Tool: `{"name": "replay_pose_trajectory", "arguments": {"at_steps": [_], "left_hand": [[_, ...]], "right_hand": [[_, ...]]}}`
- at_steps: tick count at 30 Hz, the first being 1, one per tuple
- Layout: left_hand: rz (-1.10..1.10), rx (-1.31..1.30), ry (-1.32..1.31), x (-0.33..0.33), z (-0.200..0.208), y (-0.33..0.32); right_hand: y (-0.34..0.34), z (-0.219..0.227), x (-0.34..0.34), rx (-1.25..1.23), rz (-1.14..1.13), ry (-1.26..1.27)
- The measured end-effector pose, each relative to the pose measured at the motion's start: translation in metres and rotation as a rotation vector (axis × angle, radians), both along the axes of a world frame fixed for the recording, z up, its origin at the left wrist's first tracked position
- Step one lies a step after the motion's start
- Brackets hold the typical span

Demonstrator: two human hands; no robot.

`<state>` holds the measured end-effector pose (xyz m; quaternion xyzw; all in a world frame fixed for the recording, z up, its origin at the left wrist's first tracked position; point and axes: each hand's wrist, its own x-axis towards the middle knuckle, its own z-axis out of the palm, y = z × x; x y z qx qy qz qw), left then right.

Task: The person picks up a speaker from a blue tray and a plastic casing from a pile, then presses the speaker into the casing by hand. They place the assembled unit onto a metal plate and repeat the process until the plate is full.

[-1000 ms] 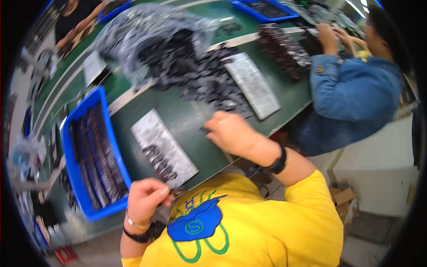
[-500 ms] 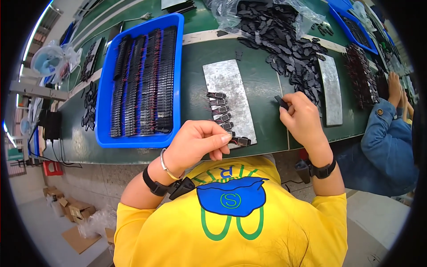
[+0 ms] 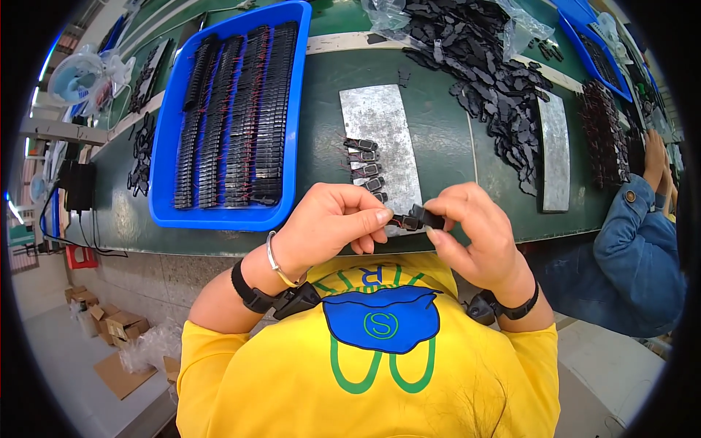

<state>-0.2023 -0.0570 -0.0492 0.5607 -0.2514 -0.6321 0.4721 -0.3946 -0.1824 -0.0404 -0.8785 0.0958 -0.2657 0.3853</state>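
Note:
My left hand point(image 3: 328, 219) pinches one end of a small black speaker-like part point(image 3: 407, 223) with thin red wires, over the near end of a grey metal plate point(image 3: 376, 109). Between the thumb and fingers of my right hand point(image 3: 478, 233) is a flat black plastic piece point(image 3: 429, 218), held against the right end of that part. Whether the two are joined I cannot tell. Several similar speaker-like parts point(image 3: 366, 169) lie in a slanting row along the plate's left side, just beyond my fingers.
A blue tray point(image 3: 290, 146) to the left holds packed rows of black wired parts. A large heap of flat black pieces point(image 3: 482, 80) spreads at the far right, beside a second metal plate point(image 3: 555, 153). At the right edge sits a person in a blue sleeve point(image 3: 635, 241).
My right hand has moved left and nearer, bringing the black plastic piece to the speaker-like part. My left hand stays close to its place, still pinching that part.

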Motion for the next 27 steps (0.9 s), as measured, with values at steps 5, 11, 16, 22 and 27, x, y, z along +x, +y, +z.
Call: {"name": "replay_pose_trajectory", "arguments": {"at_steps": [5,11,16,22,27], "left_hand": [[0.003,0.016,-0.01,-0.001,0.001,-0.002],[-0.029,-0.005,0.027,-0.002,-0.003,-0.003],[-0.014,-0.029,0.1,-0.003,-0.006,-0.001],[-0.009,-0.046,0.156,-0.002,-0.007,0.001],[-0.01,-0.05,0.15,-0.003,-0.007,0.003]], "right_hand": [[0.007,0.003,0.003,-0.192,0.025,-0.014],[0.016,-0.003,0.0,-0.289,0.005,0.035],[0.018,-0.006,0.0,-0.314,-0.022,0.026],[0.017,-0.009,0.0,-0.314,-0.018,0.002],[0.018,-0.007,0.001,-0.305,-0.019,0.0]]}}
